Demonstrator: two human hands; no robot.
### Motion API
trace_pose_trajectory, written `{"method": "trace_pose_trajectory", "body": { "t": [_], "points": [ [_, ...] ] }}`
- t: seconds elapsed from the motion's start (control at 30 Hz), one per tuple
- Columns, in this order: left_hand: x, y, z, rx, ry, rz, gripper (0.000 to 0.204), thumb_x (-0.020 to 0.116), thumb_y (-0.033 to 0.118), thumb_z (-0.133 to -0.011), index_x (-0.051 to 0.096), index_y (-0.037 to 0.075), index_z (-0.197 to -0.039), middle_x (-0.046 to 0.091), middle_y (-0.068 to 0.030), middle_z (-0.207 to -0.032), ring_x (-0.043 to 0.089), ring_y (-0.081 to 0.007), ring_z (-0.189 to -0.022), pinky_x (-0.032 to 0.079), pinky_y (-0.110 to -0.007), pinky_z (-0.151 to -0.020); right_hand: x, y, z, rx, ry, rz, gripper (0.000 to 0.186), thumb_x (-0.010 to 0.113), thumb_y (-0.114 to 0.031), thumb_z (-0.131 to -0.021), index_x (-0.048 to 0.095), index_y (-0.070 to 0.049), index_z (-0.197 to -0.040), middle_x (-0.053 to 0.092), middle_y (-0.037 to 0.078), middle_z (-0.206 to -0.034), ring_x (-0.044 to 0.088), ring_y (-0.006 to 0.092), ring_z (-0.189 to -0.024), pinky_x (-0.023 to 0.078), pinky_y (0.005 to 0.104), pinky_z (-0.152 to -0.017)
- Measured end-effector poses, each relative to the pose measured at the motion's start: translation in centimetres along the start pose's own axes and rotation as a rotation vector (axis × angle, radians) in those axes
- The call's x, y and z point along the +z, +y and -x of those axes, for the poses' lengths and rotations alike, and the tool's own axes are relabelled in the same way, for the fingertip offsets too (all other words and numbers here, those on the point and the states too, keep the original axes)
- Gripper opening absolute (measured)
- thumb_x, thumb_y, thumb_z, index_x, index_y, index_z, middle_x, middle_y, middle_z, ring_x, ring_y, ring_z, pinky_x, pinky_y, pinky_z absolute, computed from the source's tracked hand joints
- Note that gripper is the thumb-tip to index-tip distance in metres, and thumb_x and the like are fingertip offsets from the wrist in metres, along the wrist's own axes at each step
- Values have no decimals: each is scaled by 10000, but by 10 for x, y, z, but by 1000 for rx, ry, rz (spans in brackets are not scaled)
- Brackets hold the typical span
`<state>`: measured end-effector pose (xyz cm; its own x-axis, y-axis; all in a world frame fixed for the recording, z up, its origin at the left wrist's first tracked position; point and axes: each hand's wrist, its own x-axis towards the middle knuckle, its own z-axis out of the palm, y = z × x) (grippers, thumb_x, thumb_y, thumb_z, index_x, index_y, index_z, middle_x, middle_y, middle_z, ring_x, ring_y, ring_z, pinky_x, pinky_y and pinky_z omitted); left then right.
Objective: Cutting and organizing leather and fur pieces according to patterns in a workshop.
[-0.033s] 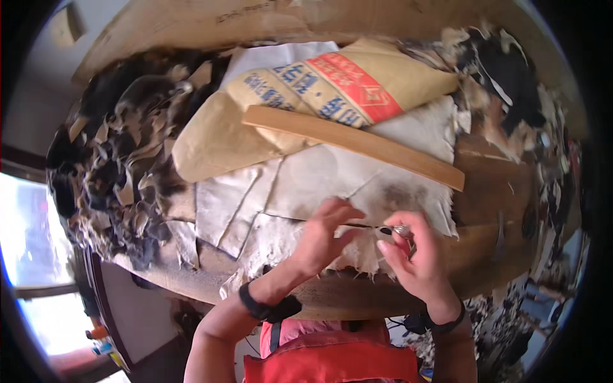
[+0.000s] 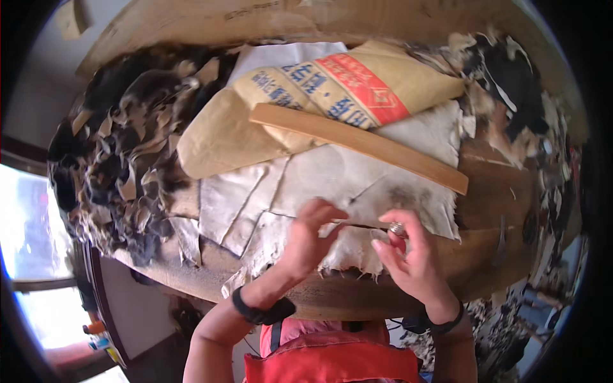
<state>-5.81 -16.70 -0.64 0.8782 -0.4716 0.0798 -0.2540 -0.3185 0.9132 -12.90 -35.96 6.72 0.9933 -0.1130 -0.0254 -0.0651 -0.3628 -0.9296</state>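
A pale hide (image 2: pixel 319 175) with dark seams and ragged edges lies on the wooden work surface in front of me. Over its near edge, my left hand (image 2: pixel 306 237) is curled and slightly blurred, fingers bent toward the thumb. My right hand (image 2: pixel 412 258) is beside it, thumb and bent fingers drawn together, with a coiled silver ring (image 2: pixel 396 228) on one finger. A thin pale line (image 2: pixel 367 223) runs between the two hands; whether it is thread or a strip I cannot tell. What the fingertips grip is too small to make out.
A curved wooden slat (image 2: pixel 357 143) lies across the hide and a tan printed paper sack (image 2: pixel 223 137). Dark fur scraps (image 2: pixel 128 159) are heaped at the left. More fur pieces (image 2: pixel 504 96) lie at the back right. A cardboard sheet (image 2: pixel 383 19) stands behind.
My left hand has shifted slightly left, away from the right hand, and its fingers have curled in more. The pale line between the hands now shows. The view has moved a little.
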Motion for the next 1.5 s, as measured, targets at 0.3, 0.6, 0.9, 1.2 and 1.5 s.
{"method": "trace_pose_trajectory", "body": {
  "t": [0.3,0.6,0.9,1.2,1.5],
  "points": [
    [-83,-35,108,-332,492,-613,264,760,113,-778,625,81,-1003,570,-129,-950,556,-336,-957,421,-438,-843,135,4,-75,-549,-413,330,133,706,-78,-823,629,-83,-931,624,89,-874,637,305,-793,501,419,-742],
    [-106,-40,129,-262,410,-729,339,680,-2,-732,646,49,-1065,602,-112,-1081,577,-310,-1010,464,-421,-891,180,29,-96,-728,-656,413,75,681,-86,-831,620,-95,-874,615,83,-857,673,295,-811,557,394,-651],
    [-128,-61,127,-152,354,-545,204,633,0,-763,631,55,-959,592,-89,-918,577,-308,-916,507,-372,-793,177,39,-103,-991,-614,453,122,720,-89,-807,602,-103,-837,559,63,-788,612,245,-758,514,375,-675],
    [-81,-31,126,-276,592,-566,220,723,53,-756,680,84,-969,608,-85,-958,575,-302,-917,458,-416,-833,178,24,-99,-893,-640,517,183,731,-124,-806,578,-83,-898,576,81,-854,625,268,-836,508,393,-730],
    [-48,-43,124,-392,794,-519,272,776,76,-745,712,100,-1009,606,-79,-1001,572,-280,-964,450,-403,-860,199,29,-113,-946,-841,346,253,755,-120,-799,686,-113,-1042,591,81,-846,620,281,-827,500,394,-741]
  ]
}}
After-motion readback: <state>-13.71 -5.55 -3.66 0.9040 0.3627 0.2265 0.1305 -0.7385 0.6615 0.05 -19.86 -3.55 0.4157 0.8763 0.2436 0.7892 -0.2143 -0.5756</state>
